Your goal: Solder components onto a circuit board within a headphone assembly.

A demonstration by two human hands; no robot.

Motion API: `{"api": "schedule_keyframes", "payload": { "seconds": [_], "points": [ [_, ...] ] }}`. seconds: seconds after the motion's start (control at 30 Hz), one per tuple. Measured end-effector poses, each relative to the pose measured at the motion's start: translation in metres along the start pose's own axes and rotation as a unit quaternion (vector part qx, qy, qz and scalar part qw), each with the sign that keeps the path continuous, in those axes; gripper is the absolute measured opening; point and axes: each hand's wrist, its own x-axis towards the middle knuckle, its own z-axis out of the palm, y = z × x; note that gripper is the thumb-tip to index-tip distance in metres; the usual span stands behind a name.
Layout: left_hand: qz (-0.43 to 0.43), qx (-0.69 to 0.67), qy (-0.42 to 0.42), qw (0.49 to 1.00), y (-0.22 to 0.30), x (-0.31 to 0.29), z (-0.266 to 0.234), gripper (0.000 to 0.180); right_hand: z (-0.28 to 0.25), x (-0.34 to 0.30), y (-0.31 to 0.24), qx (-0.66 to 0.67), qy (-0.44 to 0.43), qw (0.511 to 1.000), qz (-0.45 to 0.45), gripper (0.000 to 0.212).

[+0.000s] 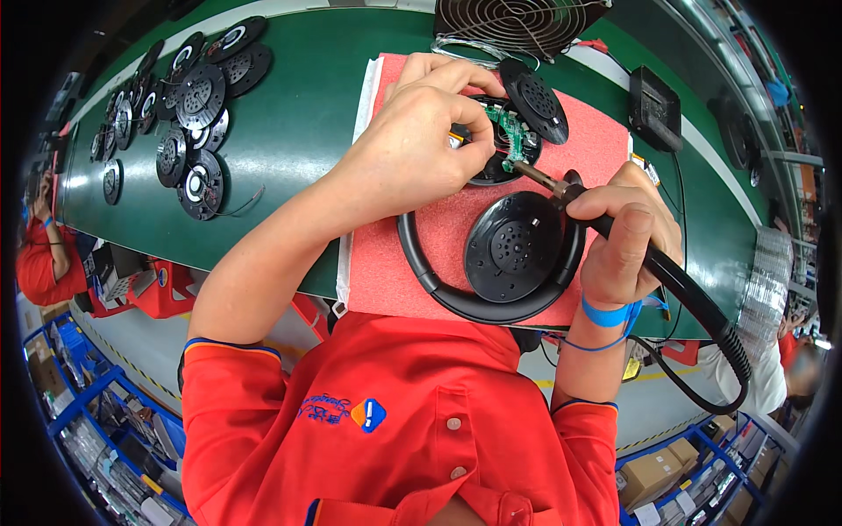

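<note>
My right hand [627, 232] grips a soldering iron [561, 186] with a black handle and cable. Its tip meets the lower end of a green circuit board [516, 131] inside an open headphone ear cup [495, 172]. My left hand [430, 131] bends over the cup's left side, thumb and forefinger pinched at a thin wire beside the board; the fingertips partly hide it. A round black speaker plate [533, 101] leans on the cup's upper right. Nearer me lie the curved black headband [438, 294] and the other ear cup [513, 247], face up on a pink foam mat [377, 272].
Several round black speaker plates [202, 96] with wires lie on the green table [298, 96] at left. A fan with a wire guard [517, 22] stands at the back, a black tray [655, 110] at right. Other people [53, 254] sit beyond both sides.
</note>
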Motion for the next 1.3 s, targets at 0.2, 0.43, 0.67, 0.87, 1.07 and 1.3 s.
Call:
{"api": "schedule_keyframes", "payload": {
  "seconds": [0.2, 0.43, 0.67, 0.87, 1.07, 1.3],
  "points": [
    [0.004, 0.004, 0.004, 1.000, 0.0017, 0.0000, 0.0001, 0.006, -0.0008, 0.0007, -0.0021, 0.001, 0.000, 1.000, -0.001, 0.030],
    [0.009, 0.020, 0.008, 1.000, 0.0016, -0.0001, 0.0000, 0.006, -0.0016, 0.0005, -0.0021, 0.001, 0.010, 1.000, -0.007, 0.033],
    [0.011, 0.030, 0.005, 0.999, 0.0028, -0.0001, -0.0001, 0.006, -0.0031, -0.0006, -0.0015, -0.002, 0.028, 1.000, 0.006, 0.035],
    [0.020, 0.050, -0.007, 0.999, 0.0035, -0.0001, -0.0017, 0.005, -0.0017, 0.0002, -0.0014, -0.007, 0.019, 1.000, -0.005, 0.033],
    [0.017, 0.043, -0.002, 0.999, 0.0042, 0.0001, -0.0015, 0.004, 0.0001, 0.0004, -0.0013, -0.012, 0.014, 1.000, -0.008, 0.029],
    [0.033, 0.047, 0.022, 0.998, 0.0027, 0.0006, 0.0038, 0.004, 0.0013, 0.0010, -0.0016, -0.021, 0.015, 1.000, -0.006, 0.027]
  ]
}}
